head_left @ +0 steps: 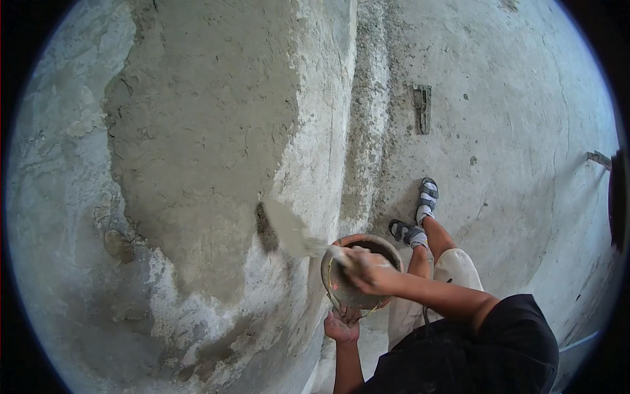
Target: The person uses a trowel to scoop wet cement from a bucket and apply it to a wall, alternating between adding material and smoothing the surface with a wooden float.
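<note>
My right hand [369,269] is closed around the handle of a trowel [287,228], reaching across the top of a bucket. The trowel's pale, mortar-smeared blade points up and left, close over the wall at the edge of a patch of wet mortar [203,131]. Below it, my left hand [342,326] grips the near rim of the round bucket [326,272], fingers curled at its edge. The bucket has a reddish rim and grey residue on its inside; my right hand and forearm hide part of its mouth.
The rough, patchy wall [315,131] fills the left side and meets the concrete floor [512,144] along a gritty seam. A grey-crusted rectangular piece [422,109] lies on the floor. My sandalled feet [420,217] stand beside the seam. A dark object [618,200] shows at the right edge.
</note>
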Action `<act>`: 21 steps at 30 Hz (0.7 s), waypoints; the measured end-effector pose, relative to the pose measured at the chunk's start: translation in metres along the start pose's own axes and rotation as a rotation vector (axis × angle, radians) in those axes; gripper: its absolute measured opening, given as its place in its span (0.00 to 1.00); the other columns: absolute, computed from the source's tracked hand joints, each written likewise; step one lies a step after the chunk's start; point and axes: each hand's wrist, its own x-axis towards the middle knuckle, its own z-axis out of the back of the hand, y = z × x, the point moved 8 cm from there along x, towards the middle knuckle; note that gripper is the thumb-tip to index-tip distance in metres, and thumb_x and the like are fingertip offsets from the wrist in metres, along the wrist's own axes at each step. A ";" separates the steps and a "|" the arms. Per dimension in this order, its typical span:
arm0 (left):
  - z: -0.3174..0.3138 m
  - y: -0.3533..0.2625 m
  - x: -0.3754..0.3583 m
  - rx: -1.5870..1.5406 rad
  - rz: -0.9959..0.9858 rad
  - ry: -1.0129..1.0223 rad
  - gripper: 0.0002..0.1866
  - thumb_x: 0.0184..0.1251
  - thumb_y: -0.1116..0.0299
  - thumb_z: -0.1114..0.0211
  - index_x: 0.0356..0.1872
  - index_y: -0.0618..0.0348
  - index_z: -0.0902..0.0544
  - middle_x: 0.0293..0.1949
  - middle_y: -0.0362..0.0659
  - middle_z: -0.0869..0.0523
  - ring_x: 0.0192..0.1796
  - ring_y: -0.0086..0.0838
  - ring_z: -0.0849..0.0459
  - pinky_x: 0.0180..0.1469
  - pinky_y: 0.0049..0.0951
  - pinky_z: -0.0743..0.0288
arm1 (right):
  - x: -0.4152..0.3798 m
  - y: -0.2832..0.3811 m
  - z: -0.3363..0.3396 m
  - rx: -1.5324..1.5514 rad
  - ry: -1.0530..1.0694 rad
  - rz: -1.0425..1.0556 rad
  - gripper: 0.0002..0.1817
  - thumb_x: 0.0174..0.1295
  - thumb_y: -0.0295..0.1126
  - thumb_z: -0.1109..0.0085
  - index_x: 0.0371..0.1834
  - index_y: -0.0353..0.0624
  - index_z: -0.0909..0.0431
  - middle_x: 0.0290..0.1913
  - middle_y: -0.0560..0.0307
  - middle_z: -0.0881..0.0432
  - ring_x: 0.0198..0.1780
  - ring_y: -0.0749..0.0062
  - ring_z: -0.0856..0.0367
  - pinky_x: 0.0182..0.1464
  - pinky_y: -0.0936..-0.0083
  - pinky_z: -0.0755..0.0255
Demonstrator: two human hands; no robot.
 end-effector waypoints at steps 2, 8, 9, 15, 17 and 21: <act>-0.007 0.003 0.002 -0.051 0.013 0.051 0.22 0.55 0.45 0.43 0.27 0.56 0.31 0.15 0.32 0.42 0.15 0.19 0.48 0.22 0.23 0.49 | -0.047 -0.032 0.014 -0.012 0.126 -0.235 0.34 0.56 0.28 0.40 0.65 0.34 0.43 0.49 0.37 0.25 0.47 0.40 0.23 0.47 0.56 0.28; -0.055 -0.004 0.018 0.015 0.041 0.060 0.18 0.62 0.49 0.48 0.30 0.55 0.33 0.15 0.31 0.43 0.16 0.18 0.47 0.22 0.21 0.49 | -0.102 -0.056 0.076 -0.188 0.653 -0.401 0.24 0.57 0.32 0.39 0.57 0.45 0.31 0.45 0.44 0.23 0.47 0.46 0.21 0.44 0.52 0.28; -0.057 0.004 0.023 -0.006 0.068 0.059 0.18 0.62 0.49 0.48 0.30 0.55 0.33 0.15 0.31 0.43 0.16 0.18 0.47 0.22 0.21 0.49 | -0.115 -0.066 0.073 -0.214 0.786 -0.502 0.24 0.57 0.35 0.38 0.57 0.46 0.31 0.45 0.45 0.23 0.49 0.47 0.21 0.45 0.52 0.28; -0.081 0.030 0.041 0.062 0.104 0.210 0.18 0.60 0.48 0.46 0.29 0.54 0.33 0.15 0.30 0.43 0.16 0.17 0.48 0.23 0.21 0.50 | -0.077 -0.080 0.039 -0.215 0.810 -0.479 0.26 0.56 0.33 0.39 0.60 0.50 0.30 0.44 0.46 0.20 0.51 0.46 0.22 0.48 0.53 0.28; -0.075 0.025 0.054 0.022 0.095 0.236 0.19 0.62 0.50 0.41 0.31 0.56 0.31 0.22 0.32 0.37 0.19 0.16 0.43 0.21 0.20 0.52 | -0.090 -0.182 0.042 -0.250 0.839 -0.523 0.24 0.56 0.33 0.40 0.58 0.50 0.28 0.45 0.45 0.21 0.51 0.46 0.22 0.49 0.53 0.28; -0.053 0.041 0.084 0.016 0.027 0.043 0.18 0.61 0.52 0.40 0.28 0.54 0.34 0.24 0.33 0.36 0.19 0.16 0.42 0.22 0.20 0.49 | 0.024 -0.265 0.193 -0.505 0.380 -0.752 0.12 0.57 0.38 0.46 0.41 0.48 0.19 0.37 0.44 0.17 0.43 0.48 0.18 0.45 0.52 0.26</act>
